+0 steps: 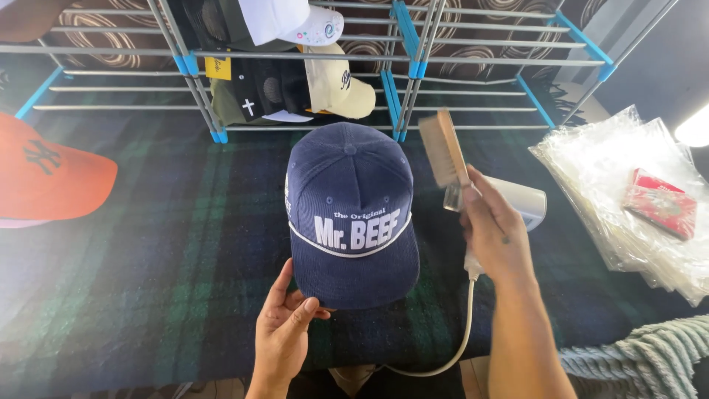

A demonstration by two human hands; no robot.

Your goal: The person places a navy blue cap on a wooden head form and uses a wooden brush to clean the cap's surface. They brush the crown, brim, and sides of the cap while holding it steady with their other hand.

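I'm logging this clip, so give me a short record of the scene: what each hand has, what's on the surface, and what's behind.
left hand: left hand grips the brim of a navy corduroy cap
right hand: right hand holds a wooden brush and a white corded handheld device
surface: dark plaid cloth
left edge: orange cap
right side: stack of clear plastic bags with a red packet on top
behind: metal rack holding more caps

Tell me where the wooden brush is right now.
In the head view the wooden brush is right of centre, held up in the right hand just beside the navy corduroy cap, below the blue-jointed metal rack.
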